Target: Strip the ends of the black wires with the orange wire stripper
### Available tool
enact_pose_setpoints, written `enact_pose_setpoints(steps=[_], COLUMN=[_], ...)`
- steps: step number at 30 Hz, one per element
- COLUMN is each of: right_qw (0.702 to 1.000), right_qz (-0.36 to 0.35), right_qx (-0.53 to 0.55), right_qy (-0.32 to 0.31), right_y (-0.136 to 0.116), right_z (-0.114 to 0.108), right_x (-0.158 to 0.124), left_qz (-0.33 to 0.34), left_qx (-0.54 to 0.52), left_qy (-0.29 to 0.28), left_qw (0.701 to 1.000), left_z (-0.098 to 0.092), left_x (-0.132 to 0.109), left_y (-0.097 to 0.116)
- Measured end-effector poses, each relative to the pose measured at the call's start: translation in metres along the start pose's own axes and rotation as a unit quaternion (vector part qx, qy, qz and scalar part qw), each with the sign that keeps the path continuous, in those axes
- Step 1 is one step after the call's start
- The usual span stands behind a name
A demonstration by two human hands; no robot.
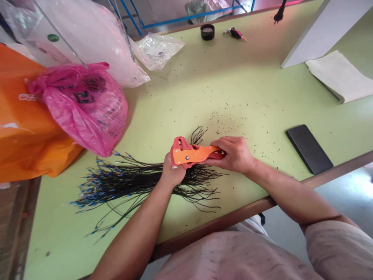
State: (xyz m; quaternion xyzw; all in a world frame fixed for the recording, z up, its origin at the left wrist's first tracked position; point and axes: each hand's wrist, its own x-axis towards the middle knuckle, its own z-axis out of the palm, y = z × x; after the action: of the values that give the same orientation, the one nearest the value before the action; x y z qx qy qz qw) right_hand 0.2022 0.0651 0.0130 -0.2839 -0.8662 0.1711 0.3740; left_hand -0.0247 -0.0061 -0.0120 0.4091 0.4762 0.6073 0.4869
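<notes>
My right hand [234, 153] is closed around the handles of an orange and red wire stripper [194, 155]. The tool's head covers most of the fingers of my left hand [173, 173], which looks closed on a small tuft of thin black wires [198, 135] whose ends poke out past the stripper. Whether a wire sits in the jaws is hidden. Under and beside my left hand lies a large bundle of black wires [131, 179], with blue tips at its left end and loose ends fanning out to the right.
A pink plastic bag [87, 105], an orange bag [23, 128] and clear plastic bags [96, 35] crowd the left. Tiny black scraps [224, 116] dot the green table [163, 105]. A phone [309, 149], a folded cloth [339, 76], a black lid [207, 32] and keys [234, 33] lie farther out.
</notes>
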Motion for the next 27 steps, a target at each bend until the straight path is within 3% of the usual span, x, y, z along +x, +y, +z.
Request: enact_pose_setpoints(steps=[13, 17, 22, 25, 27], right_qw=[0.998, 0.997, 0.983, 0.980, 0.980], right_qz=[-0.047, 0.023, 0.127, 0.130, 0.121], right_qx=[-0.031, -0.005, 0.013, 0.022, 0.020], right_qy=[0.034, 0.076, 0.128, 0.152, 0.159], right_y=[0.003, 0.015, 0.028, 0.030, 0.029], right_z=[0.003, -0.006, -0.019, -0.022, -0.022], right_x=[0.004, 0.010, 0.019, 0.020, 0.020], left_qz=[-0.030, -0.008, 0.063, 0.138, 0.188], left_qx=[-0.026, -0.037, 0.086, 0.182, 0.271], left_qy=[0.049, 0.023, -0.025, 0.004, 0.021], left_qw=[0.998, 0.999, 0.994, 0.973, 0.944], left_z=[0.001, 0.003, 0.000, -0.009, -0.018], left_x=[-0.002, -0.004, -0.009, -0.010, -0.010], left_y=[0.005, 0.006, 0.026, 0.044, 0.055])
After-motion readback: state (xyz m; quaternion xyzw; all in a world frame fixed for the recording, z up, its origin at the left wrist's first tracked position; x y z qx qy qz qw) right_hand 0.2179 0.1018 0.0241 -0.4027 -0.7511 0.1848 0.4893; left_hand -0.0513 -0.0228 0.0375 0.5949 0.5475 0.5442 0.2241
